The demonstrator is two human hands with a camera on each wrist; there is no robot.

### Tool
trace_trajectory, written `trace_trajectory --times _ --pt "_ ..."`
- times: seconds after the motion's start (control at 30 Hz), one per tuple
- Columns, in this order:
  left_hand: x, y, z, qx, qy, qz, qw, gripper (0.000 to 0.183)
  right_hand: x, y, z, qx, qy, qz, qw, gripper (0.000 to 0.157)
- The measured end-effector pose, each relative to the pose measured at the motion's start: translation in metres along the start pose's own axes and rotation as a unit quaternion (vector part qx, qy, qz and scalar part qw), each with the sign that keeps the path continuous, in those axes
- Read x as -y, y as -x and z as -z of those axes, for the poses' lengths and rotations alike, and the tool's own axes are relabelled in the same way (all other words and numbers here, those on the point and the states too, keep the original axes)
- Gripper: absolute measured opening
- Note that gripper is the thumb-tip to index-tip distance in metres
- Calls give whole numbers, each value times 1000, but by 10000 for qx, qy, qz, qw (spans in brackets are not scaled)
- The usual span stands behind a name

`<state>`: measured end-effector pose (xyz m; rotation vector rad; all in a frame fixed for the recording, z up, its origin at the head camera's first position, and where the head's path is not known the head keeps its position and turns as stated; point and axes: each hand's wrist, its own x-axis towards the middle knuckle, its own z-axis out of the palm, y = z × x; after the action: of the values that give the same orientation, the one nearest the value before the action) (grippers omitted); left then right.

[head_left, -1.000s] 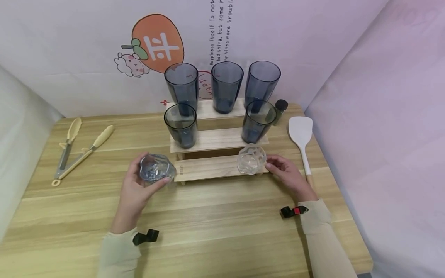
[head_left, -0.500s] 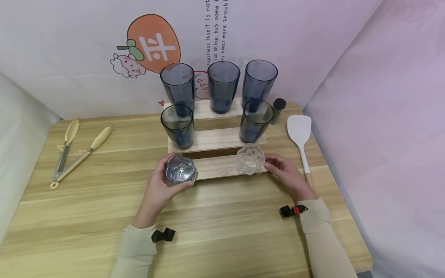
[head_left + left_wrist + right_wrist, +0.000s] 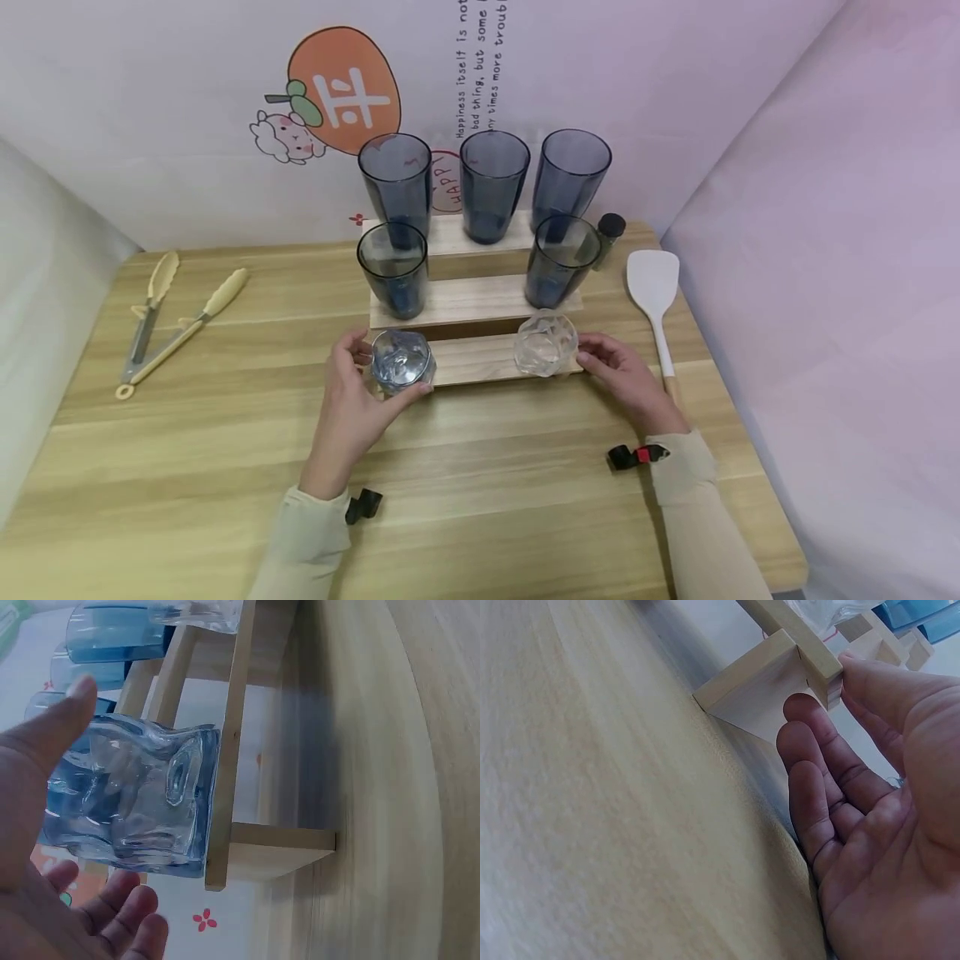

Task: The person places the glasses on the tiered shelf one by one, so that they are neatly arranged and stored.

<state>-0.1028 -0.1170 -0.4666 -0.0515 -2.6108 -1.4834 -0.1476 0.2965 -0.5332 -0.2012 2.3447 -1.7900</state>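
Observation:
A bluish, wavy-sided glass [image 3: 402, 360] stands on the left end of the lowest step of a wooden tiered rack [image 3: 472, 360]. My left hand [image 3: 358, 412] is around that glass, thumb in front and fingers behind. In the left wrist view the fingers [image 3: 120, 907] are spread loosely beside the glass [image 3: 142, 795], whose base sits on the board. A clear wavy glass [image 3: 545, 343] stands at the step's right end. Next to it, my right hand [image 3: 618, 371] holds the rack's end, its thumb at the board [image 3: 821, 664] and its other fingers curled below.
Several dark blue tumblers [image 3: 493, 187] stand on the two upper steps. A small black-capped bottle [image 3: 609, 237] is behind the rack's right end. A white spatula [image 3: 654, 283] lies at the right, and open tongs [image 3: 176, 333] lie at the left on the wooden table [image 3: 480, 500].
My left hand has carried the bluish glass rightward onto the left end of the lowest step, and its fingers have loosened. My right hand has stayed at the rack's right end.

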Motion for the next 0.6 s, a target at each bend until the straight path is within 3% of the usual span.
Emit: trace_trajectory --times 0.2,0.4,0.6 --pt "-2 2 -3 -137 395 84 9991 95 -2 -2 1 -16 9 -30 10000 34" --pt "1 0 -5 -123 789 -240 9965 86 -3 -3 1 -64 -1 -18 10000 33" --pt "-8 1 -2 -369 561 -688 9954 83 4 7 12 -45 -344 -29 9994 42"
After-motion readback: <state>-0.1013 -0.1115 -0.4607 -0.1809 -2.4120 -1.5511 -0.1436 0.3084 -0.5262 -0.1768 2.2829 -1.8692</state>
